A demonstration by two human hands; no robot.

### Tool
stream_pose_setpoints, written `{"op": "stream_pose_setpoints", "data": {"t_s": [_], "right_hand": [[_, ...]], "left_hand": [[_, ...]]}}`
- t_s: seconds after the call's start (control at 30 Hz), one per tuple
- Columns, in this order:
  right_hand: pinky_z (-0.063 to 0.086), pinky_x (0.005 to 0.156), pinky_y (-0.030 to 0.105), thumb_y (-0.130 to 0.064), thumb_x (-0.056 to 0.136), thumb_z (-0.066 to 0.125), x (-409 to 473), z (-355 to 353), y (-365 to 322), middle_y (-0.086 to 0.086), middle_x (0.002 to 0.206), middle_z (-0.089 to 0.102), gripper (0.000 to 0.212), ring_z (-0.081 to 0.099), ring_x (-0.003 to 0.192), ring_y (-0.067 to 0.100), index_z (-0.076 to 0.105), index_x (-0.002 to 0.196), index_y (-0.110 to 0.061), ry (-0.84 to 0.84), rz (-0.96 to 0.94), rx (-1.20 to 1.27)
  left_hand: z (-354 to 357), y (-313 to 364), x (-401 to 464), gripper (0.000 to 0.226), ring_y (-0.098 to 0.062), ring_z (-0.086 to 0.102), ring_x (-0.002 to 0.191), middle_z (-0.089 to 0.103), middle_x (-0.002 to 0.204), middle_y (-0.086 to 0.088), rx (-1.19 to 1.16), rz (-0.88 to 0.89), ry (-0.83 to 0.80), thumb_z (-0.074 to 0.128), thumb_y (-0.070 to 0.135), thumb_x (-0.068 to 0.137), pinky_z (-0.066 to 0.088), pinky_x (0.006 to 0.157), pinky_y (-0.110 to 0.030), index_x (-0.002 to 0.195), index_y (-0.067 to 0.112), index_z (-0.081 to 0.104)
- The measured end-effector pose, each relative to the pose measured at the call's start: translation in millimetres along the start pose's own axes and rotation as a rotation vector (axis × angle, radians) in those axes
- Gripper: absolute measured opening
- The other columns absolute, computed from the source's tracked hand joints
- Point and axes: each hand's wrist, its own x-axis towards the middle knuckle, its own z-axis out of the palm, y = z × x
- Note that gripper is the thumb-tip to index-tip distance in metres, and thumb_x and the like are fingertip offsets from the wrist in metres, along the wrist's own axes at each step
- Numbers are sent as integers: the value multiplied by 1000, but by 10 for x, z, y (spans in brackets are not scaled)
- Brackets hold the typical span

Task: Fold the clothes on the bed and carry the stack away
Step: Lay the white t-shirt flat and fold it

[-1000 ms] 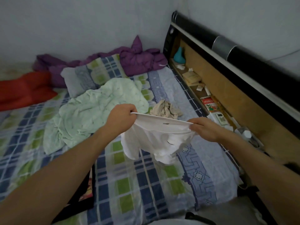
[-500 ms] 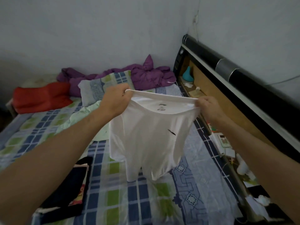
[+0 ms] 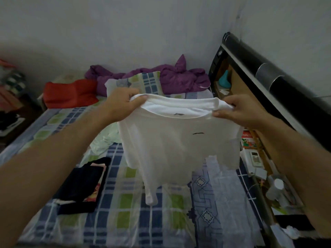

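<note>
A white T-shirt (image 3: 172, 147) hangs in the air above the bed (image 3: 125, 221), its hem dangling just over the checked sheet. My left hand (image 3: 120, 102) grips its left shoulder near the collar, and my right hand (image 3: 238, 111) grips the right shoulder. The collar faces me with a small dark logo inside. A folded black garment with a printed picture (image 3: 84, 187) lies flat on the sheet at lower left. A pale green garment (image 3: 105, 138) lies crumpled behind the shirt, mostly hidden by it.
A checked pillow (image 3: 143, 83), a purple quilt (image 3: 179, 77) and a red cushion (image 3: 69, 93) sit at the far side by the wall. On the right, the black headboard (image 3: 286, 90) has a wooden shelf cluttered with boxes, a remote and a bottle (image 3: 275, 188).
Both hands have lifted the white shirt from a bunched heap low over the bed until it hangs spread out at full length. My view has tilted upward.
</note>
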Motion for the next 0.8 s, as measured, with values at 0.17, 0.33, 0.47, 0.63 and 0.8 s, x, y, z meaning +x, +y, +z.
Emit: {"op": "stream_pose_setpoints", "data": {"t_s": [0.17, 0.33, 0.47, 0.63, 0.8], "right_hand": [[44, 58, 33, -44, 91, 73, -84, 117, 49, 4, 71, 64, 28, 56, 68, 16, 72, 81, -18, 100, -78, -34], [46, 59, 40, -37, 94, 71, -374, 251, -67, 1, 67, 60, 23, 55, 63, 22, 66, 77, -23, 146, -125, -31], [38, 53, 33, -43, 93, 71, -680, 368, -164, -3, 60, 53, 36, 50, 59, 12, 53, 67, -25, 202, -46, -33], [40, 57, 24, -46, 93, 68, -1181, 468, -383, -13, 69, 61, 22, 57, 67, 1, 62, 77, -33, 207, 72, -66], [40, 57, 23, -45, 95, 67, -1830, 540, -735, -15, 74, 61, 19, 57, 70, 2, 66, 85, -29, 219, 129, -94]], "left_hand": [[11, -49, -325, 44, 0, 63, 80, 69, 85, 15, 8, -106, -264, 84, 62, 67, 42, 63, -14, 93, 29, 70], [57, -166, -606, 20, -5, 58, 70, 67, 73, 10, 205, -74, -260, 84, 38, 81, 30, 57, -22, 78, 24, 71], [110, -246, -944, 22, -3, 56, 69, 64, 76, 7, -22, -221, -170, 72, 39, 93, 36, 60, -30, 75, 27, 66], [206, -230, -1494, 21, 2, 55, 69, 63, 82, 7, -215, -341, -10, 67, 40, 96, 40, 63, -28, 83, 24, 62], [78, -139, -2143, 31, -6, 54, 68, 60, 71, 2, -128, -209, -4, 72, 40, 91, 36, 57, -28, 75, 20, 56]]}}
